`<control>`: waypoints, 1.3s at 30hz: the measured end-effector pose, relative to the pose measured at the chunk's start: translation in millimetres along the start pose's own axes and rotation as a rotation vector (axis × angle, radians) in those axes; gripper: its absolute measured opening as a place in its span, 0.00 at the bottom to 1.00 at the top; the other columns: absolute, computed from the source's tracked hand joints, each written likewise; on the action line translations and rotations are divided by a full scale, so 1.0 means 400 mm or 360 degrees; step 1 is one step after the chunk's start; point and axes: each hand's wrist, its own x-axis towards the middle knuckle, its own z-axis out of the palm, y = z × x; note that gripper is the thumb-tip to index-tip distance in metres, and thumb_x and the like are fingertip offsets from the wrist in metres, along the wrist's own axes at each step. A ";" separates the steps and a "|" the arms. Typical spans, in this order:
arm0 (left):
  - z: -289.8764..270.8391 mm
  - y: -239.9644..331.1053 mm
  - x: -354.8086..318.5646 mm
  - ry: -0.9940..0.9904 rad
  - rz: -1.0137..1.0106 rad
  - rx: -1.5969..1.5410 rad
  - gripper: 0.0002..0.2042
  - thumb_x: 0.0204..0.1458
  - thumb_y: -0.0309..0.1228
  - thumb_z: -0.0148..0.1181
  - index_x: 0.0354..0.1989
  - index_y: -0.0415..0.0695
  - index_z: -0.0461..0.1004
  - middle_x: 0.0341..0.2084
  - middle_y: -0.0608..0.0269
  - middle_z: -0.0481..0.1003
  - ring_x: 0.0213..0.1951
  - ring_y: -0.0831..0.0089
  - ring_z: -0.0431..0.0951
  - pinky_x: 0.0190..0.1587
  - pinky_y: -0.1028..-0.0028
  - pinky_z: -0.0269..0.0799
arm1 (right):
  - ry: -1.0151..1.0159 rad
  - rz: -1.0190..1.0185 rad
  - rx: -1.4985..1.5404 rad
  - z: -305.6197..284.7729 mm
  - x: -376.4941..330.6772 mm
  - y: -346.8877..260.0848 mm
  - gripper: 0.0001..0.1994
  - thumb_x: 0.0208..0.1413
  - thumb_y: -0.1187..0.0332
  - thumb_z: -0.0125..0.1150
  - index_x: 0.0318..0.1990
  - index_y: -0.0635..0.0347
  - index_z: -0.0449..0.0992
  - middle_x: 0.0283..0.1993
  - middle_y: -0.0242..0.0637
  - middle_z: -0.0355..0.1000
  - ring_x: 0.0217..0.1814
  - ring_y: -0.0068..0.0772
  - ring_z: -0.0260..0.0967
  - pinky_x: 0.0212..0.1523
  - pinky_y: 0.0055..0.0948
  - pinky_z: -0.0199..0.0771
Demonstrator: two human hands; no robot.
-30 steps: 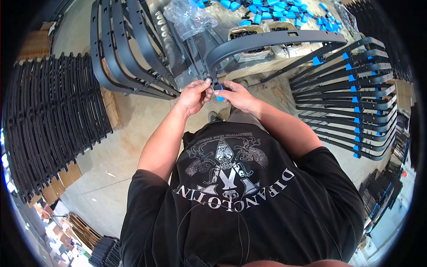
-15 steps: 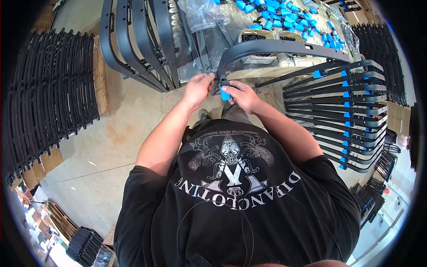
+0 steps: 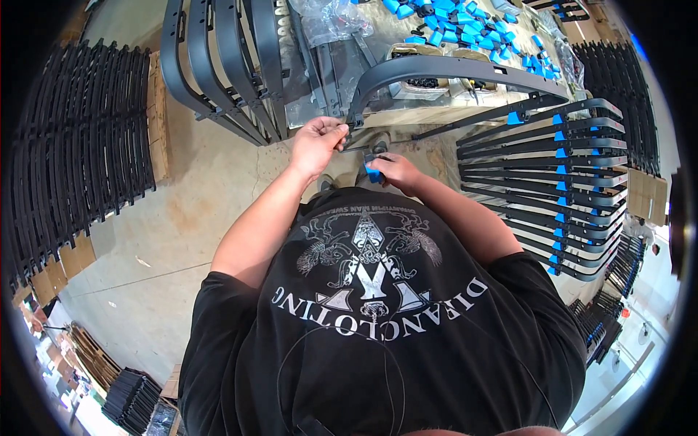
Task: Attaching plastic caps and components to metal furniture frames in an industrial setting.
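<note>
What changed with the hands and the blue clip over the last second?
The right hand drew back from the curved dark strip, bringing the blue clip toward the body. The left hand kept its grip on the strip's end. The stack of clipped strips and the workbench stayed put.

- Single view, head-mounted; wide fisheye, looking steeply down over the wearer's black shirt (image 3: 378,320) and both forearms.
- Faces forward and down toward the workbench (image 3: 436,109) at the top edge; concrete floor (image 3: 189,218) fills the left middle.
- Close range: hands near frame centre; straight edges bow toward the dark circular rim.
- No second view present; no shared area to report.
</note>
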 end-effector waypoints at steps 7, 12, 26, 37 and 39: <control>0.003 0.014 0.012 -0.0193 -0.0063 -0.0108 0.04 0.61 0.25 0.65 0.41 0.40 0.77 0.34 0.61 0.81 0.33 0.75 0.79 0.38 0.74 0.77 | 0.0043 -0.0087 0.0218 -0.027 -0.001 0.103 0.22 0.57 0.52 0.65 0.49 0.62 0.79 0.35 0.35 0.74 0.30 0.28 0.70 0.29 0.30 0.71; 0.020 0.029 0.039 -0.0268 -0.0204 -0.0237 0.04 0.62 0.25 0.63 0.41 0.38 0.77 0.34 0.58 0.82 0.32 0.74 0.79 0.38 0.73 0.77 | 0.0156 -0.0015 0.0371 -0.026 -0.012 0.127 0.23 0.58 0.52 0.65 0.51 0.62 0.79 0.35 0.35 0.75 0.28 0.26 0.68 0.27 0.29 0.68; 0.051 0.058 0.049 -0.0282 -0.0776 0.0042 0.23 0.73 0.48 0.37 0.29 0.46 0.62 0.18 0.67 0.58 0.21 0.74 0.55 0.25 0.73 0.53 | 0.0358 -0.0072 0.0631 -0.026 0.041 0.248 0.27 0.57 0.49 0.65 0.53 0.65 0.80 0.37 0.40 0.77 0.30 0.29 0.71 0.30 0.32 0.71; 0.084 0.064 0.044 -0.0144 -0.0890 -0.0410 0.18 0.71 0.45 0.47 0.34 0.44 0.63 0.24 0.69 0.58 0.27 0.76 0.55 0.30 0.75 0.54 | 0.0526 -0.0116 0.1316 -0.132 0.081 0.304 0.21 0.58 0.52 0.65 0.44 0.64 0.79 0.28 0.31 0.68 0.25 0.22 0.62 0.26 0.26 0.63; 0.074 0.063 0.045 -0.0153 -0.0885 -0.0362 0.18 0.70 0.46 0.50 0.35 0.43 0.65 0.24 0.69 0.60 0.27 0.76 0.56 0.31 0.75 0.55 | 0.0543 -0.0097 0.1371 -0.135 0.087 0.312 0.19 0.59 0.52 0.64 0.43 0.63 0.79 0.27 0.29 0.66 0.24 0.21 0.60 0.25 0.26 0.61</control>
